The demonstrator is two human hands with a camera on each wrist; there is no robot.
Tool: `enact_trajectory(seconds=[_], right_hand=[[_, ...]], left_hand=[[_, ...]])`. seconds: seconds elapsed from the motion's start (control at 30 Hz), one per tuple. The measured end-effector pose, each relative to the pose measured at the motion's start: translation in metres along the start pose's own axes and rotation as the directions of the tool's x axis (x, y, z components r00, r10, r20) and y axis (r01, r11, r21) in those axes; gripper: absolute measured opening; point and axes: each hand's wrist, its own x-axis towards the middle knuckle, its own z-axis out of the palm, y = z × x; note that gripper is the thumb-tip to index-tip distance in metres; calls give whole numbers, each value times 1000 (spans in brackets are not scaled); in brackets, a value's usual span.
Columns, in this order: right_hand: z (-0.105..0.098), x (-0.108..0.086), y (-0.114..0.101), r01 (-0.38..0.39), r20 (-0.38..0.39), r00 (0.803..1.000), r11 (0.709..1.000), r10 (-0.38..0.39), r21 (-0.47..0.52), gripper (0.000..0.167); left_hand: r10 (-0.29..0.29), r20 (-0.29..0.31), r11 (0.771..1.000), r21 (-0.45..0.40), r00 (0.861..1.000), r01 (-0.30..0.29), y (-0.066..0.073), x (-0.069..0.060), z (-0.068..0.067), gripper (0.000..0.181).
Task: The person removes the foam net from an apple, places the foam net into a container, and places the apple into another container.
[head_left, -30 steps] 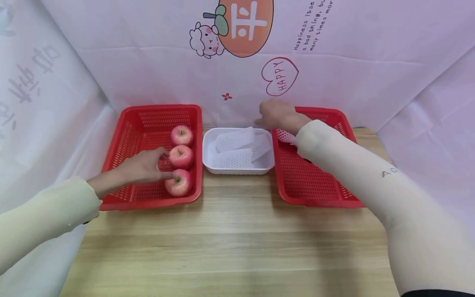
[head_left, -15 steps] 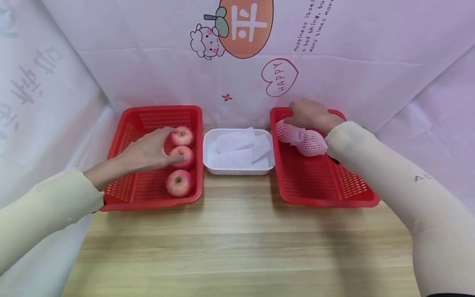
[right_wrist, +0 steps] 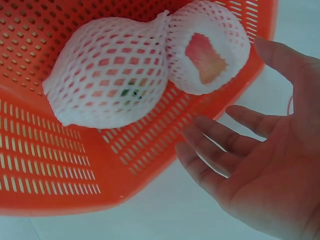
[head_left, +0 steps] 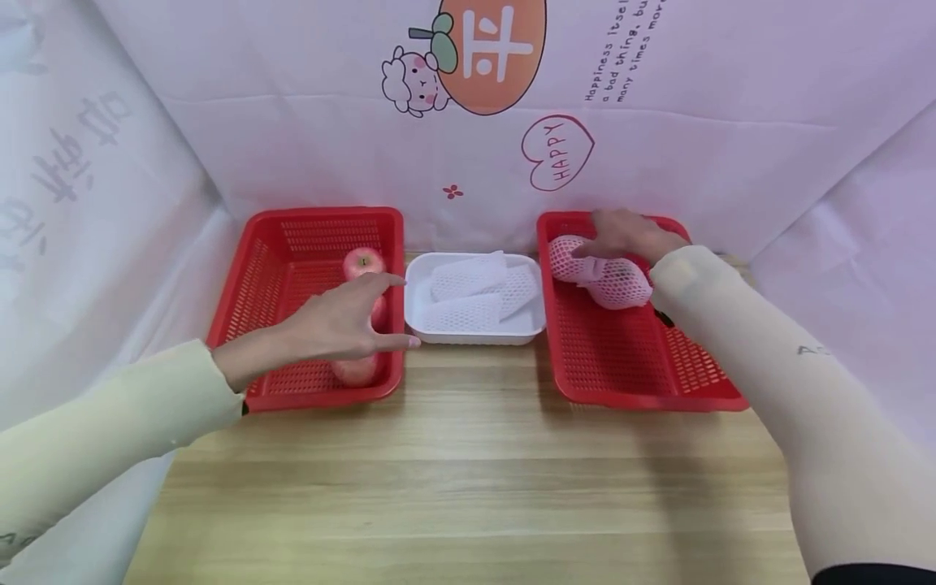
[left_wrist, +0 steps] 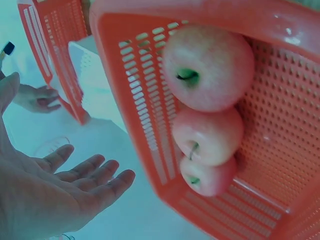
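My left hand (head_left: 340, 325) hovers over the right side of the left red basket (head_left: 322, 213), fingers and thumb spread apart, nothing between them. Beneath it, three pink apples stand in a row; the far apple (head_left: 363, 262) shows best in the head view, the others partly covered. The left wrist view shows the near apple (left_wrist: 209, 67) whole. Over the back of the right red basket (head_left: 651, 400) is my right hand (head_left: 632, 234), its fingers extended and holding nothing. Beside it lie two apples in white foam nets, one wrapped apple (right_wrist: 112, 72) touching the other wrapped apple (right_wrist: 207, 47).
Between the baskets stands a white tray (head_left: 478, 337) with several flat foam nets (head_left: 468, 276). A wooden table (head_left: 468, 471) runs in front. White printed cloth (head_left: 329, 138) hangs close behind and on both sides.
The right hand has moved right from beside the tray to the back of the right basket, uncovering the wrapped apples. The left hand has shifted right across the apples, toward the tray.
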Motion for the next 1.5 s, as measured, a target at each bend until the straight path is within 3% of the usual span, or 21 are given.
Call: enact_trajectory(seconds=[0.33,0.6,0.93,1.1,1.3,1.5], right_hand=[[18,13,5,29,-21,999,998,-28,51,89],[31,25,7,-7,-22,1000,997,9,77,86],[43,36,6,-13,-28,999,996,16,90,96],[48,34,7,13,-84,996,994,-4,106,94],[49,31,10,53,-154,987,993,-36,107,84],[44,24,8,99,-200,977,991,-81,84,93]], left_hand=[[44,10,999,9,999,-44,15,-4,11,97],[99,14,994,-37,995,-99,27,-12,18,95],[166,36,986,23,985,-167,37,-19,27,95],[154,62,988,21,986,-155,41,-21,28,95],[160,51,987,25,986,-162,43,-25,28,94],[160,30,986,30,987,-161,40,-27,28,92]])
